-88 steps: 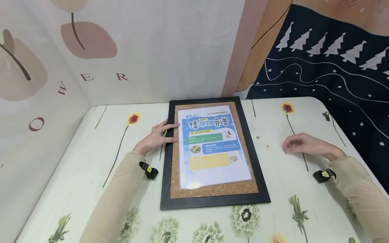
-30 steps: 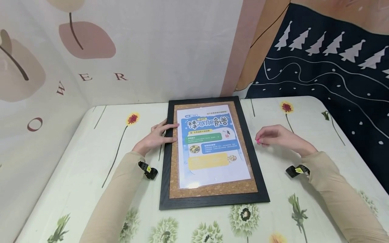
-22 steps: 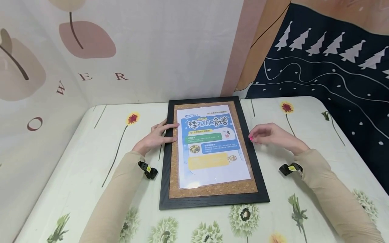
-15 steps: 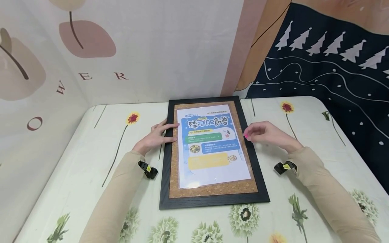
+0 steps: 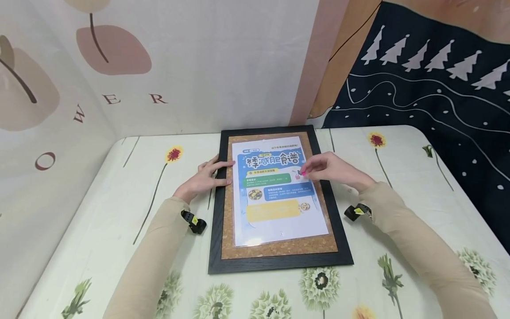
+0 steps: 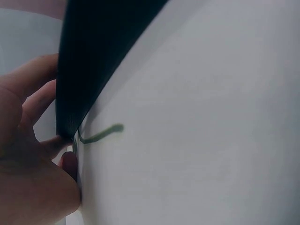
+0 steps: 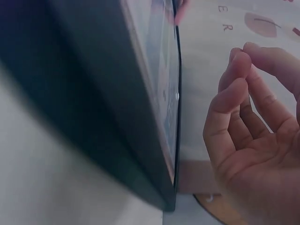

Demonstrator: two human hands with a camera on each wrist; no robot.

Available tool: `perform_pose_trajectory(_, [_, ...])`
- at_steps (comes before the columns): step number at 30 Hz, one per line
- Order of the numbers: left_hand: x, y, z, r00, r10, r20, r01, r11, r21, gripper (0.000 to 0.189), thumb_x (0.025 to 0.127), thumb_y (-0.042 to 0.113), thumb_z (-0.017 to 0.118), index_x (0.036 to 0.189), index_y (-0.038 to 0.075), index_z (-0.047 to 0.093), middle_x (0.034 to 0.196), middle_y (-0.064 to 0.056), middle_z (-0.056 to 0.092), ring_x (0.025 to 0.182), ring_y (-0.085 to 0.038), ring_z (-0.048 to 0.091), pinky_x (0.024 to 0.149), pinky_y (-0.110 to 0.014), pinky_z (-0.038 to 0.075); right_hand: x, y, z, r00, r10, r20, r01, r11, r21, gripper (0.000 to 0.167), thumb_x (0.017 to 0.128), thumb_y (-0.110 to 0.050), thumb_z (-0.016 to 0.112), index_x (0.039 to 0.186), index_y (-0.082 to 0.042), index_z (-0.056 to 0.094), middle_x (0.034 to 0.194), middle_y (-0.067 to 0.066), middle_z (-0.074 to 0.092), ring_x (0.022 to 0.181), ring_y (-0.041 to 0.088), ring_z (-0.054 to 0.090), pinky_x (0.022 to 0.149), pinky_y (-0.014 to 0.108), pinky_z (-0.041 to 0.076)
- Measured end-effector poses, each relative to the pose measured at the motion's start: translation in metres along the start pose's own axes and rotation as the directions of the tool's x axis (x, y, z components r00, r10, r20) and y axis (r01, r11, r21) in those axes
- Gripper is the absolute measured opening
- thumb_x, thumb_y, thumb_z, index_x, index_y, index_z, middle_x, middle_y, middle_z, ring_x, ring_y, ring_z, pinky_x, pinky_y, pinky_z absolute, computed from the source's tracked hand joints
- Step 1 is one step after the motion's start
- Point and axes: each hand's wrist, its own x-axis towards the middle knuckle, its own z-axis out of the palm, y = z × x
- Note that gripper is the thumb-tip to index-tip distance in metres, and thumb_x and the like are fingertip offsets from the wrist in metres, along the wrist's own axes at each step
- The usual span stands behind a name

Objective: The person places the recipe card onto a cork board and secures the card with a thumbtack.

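A black-framed cork board (image 5: 280, 259) lies on the table with a printed poster (image 5: 275, 230) on its cork. My left hand (image 5: 203, 179) rests on the board's left edge, thumb and index finger reaching over the frame to the poster's side. In the left wrist view the left hand (image 6: 28, 154) sits against the dark frame (image 6: 93, 61). Over the poster's right side, my right hand (image 5: 330, 167) pinches a small bright pink thing (image 5: 303, 173) between thumb and index fingertips; I cannot tell its kind. The right wrist view shows those fingertips (image 7: 243, 61) together.
The tabletop is a white floral cloth (image 5: 159, 230). Behind stands a pale printed curtain (image 5: 223, 66), with a dark one (image 5: 422, 97) at the right. Black cameras are strapped to the left wrist (image 5: 194, 221) and right wrist (image 5: 356, 212).
My right hand has moved left from the table beside the board, across the frame and over the poster, the pink thing at its fingertips. The left hand and board have stayed put.
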Motion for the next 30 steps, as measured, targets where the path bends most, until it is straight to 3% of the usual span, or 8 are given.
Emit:
perform_pose_trajectory(16, [0.001,0.000,-0.001,1.000,-0.011,-0.002,0.011,1.000,0.010,0.065,0.087,0.031,0.072,0.146,0.023,0.045,0.161,-0.009,-0.007,0.140,-0.035,-0.010,0.105,-0.069,0.009,0.032,-0.016,0.028,0.991,-0.098,0.095,0.098,0.995,0.005,0.022,0.089,-0.011,0.070,0.106,0.003,0.069,0.098,0.009,0.069,0.085,0.024,0.063,0.079,0.031,0.051])
perform_pose_trajectory(25, [0.002,0.000,0.000,1.000,-0.006,-0.005,0.006,1.000,0.017,0.064,0.087,0.030,0.072,0.145,0.021,0.046,0.161,-0.010,-0.007,0.141,-0.037,-0.012,0.105,-0.070,0.006,0.052,-0.025,0.047,0.986,-0.123,0.116,0.125,0.992,-0.015,0.019,0.088,-0.010,0.070,0.104,0.001,0.071,0.095,0.006,0.069,0.083,0.022,0.064,0.075,0.030,0.051])
perform_pose_trajectory(30, [0.002,0.002,-0.001,1.000,-0.021,-0.001,0.021,0.999,0.039,0.065,0.087,0.031,0.072,0.146,0.024,0.045,0.161,-0.009,-0.006,0.141,-0.036,-0.011,0.105,-0.069,0.008,0.060,-0.032,0.057,0.982,-0.144,0.122,0.142,0.989,0.030,0.020,0.088,-0.009,0.069,0.104,0.003,0.070,0.093,0.006,0.069,0.083,0.023,0.064,0.074,0.029,0.052])
